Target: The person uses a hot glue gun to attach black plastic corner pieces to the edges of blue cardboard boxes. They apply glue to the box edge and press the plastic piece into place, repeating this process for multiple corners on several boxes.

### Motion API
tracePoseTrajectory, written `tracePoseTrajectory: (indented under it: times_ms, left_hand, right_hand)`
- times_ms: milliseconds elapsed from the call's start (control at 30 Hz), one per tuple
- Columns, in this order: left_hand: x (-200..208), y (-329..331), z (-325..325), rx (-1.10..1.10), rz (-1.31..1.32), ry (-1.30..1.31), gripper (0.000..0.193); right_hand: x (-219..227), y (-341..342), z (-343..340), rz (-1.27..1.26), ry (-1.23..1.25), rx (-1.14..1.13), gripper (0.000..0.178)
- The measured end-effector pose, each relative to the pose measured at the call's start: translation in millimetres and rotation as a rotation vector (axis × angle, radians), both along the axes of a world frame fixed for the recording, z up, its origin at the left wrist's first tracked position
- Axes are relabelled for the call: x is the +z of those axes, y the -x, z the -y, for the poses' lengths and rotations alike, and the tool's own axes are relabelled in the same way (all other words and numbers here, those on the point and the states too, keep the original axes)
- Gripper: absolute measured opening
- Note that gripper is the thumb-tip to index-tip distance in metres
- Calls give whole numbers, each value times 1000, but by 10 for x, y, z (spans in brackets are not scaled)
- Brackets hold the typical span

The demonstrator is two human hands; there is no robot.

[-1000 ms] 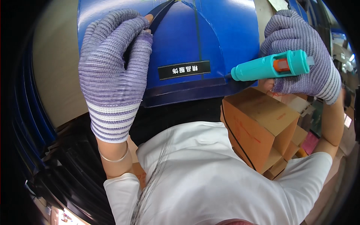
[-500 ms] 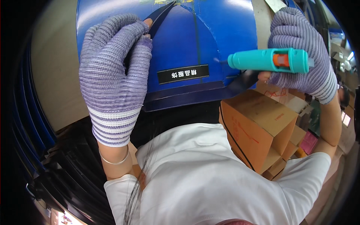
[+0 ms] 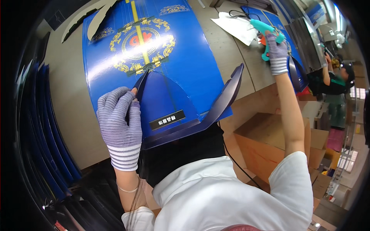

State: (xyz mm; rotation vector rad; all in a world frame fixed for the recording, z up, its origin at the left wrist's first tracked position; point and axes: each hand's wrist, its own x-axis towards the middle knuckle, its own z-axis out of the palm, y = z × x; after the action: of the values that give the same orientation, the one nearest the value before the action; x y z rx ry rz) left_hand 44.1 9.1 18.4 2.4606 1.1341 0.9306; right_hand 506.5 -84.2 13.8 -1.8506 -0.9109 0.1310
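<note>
My left hand (image 3: 117,119), in a purple-and-white striped knit glove with bare fingertips, pinches the left side of a dark folded flap (image 3: 142,85). This flap borders an arched section of a blue printed board (image 3: 196,50) with gold patterns. Along its near and right side, a glossy dark strip (image 3: 227,89) stands up from the board, untouched. Far to the right, my gloved right hand (image 3: 276,50) is closed round a teal glue gun (image 3: 263,26), over the bench by a white sheet (image 3: 233,27). The thumb of the right hand is partly hidden.
Blue and black boards (image 3: 42,131) stand stacked at the left. Cut pale card pieces (image 3: 101,21) lie at the far left. Cardboard boxes (image 3: 254,150) sit below the bench's right side. Another person (image 3: 333,79) works at the far right. A black cable hangs near my waist.
My right hand has moved away to the far right with the glue gun, off the blue board. The left hand keeps its pinch on the flap. My view has shifted, showing more of the board.
</note>
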Motion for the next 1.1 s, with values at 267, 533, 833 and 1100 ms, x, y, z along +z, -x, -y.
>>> tracePoseTrajectory:
  times_ms: [267,533,833,1100]
  left_hand:
    - [-42,-35,-9,28,36,21,20]
    - [-71,21,-13,22,64,-7,18]
    - [-172,27,-46,17,168,12,18]
    - [-164,3,-41,19,167,25,17]
  right_hand:
    - [-244,9,-162,94,133,135,47]
    - [404,546,437,622,211,89,35]
    - [303,2144,375,685,179,759,37]
    - [148,2533,150,458,231,398,46]
